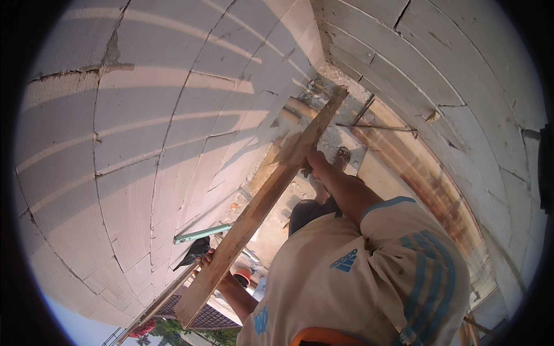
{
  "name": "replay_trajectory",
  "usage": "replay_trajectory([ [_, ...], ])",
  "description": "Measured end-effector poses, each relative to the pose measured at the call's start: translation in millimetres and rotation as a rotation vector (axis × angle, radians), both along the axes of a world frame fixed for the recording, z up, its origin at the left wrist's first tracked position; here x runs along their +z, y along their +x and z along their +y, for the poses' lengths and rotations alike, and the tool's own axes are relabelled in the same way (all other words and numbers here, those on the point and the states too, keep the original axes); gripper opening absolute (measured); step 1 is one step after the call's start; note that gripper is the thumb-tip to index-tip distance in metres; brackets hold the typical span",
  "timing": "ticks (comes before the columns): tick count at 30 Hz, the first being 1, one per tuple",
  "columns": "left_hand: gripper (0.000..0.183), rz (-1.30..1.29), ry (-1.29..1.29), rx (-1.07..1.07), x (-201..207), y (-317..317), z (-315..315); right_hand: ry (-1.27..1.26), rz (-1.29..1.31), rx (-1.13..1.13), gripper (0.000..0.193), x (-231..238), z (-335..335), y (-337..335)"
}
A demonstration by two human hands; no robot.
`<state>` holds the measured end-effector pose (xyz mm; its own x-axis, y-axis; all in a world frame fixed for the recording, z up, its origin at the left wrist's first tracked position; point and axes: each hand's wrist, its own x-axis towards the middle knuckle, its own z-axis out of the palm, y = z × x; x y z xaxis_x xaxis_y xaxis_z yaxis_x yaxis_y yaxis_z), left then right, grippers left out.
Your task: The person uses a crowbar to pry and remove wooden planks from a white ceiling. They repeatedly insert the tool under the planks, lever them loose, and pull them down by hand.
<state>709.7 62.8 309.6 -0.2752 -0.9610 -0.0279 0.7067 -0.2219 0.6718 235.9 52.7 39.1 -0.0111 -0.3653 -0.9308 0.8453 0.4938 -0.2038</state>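
A: What's hard to make out?

B: The left hand [209,260], at seven o'clock, is half hidden behind the plank [262,202]; the green level [202,233] is cut off by it too.

A: Any labels?

B: A blue logo on the beige shirt [346,262], five o'clock.

A: And the plank?

B: It runs from seven o'clock to one, along the block wall [144,144]. Left fingers wrap its lower edge; the right hand [311,161], at centre, is closed on its upper part.

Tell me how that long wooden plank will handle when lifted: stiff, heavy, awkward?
The wooden plank probably stays stiff: it runs straight between the left hand and right hand. Likely awkward rather than heavy, since its length overhangs both hands. The rough-looking faces should resist slipping.
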Motion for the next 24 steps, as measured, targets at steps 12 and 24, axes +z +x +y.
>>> replay_trajectory([
  [12,0.06,-1.39,0.425,-0.585,3,-169,1,-0.055,-0.046,-0.156,0.037,51,-40,9],
  [24,0.022,-0.373,0.513,-0.319,-140,-211,-168,-0.175,-0.089,-0.126,0.033,43,-47,12],
])
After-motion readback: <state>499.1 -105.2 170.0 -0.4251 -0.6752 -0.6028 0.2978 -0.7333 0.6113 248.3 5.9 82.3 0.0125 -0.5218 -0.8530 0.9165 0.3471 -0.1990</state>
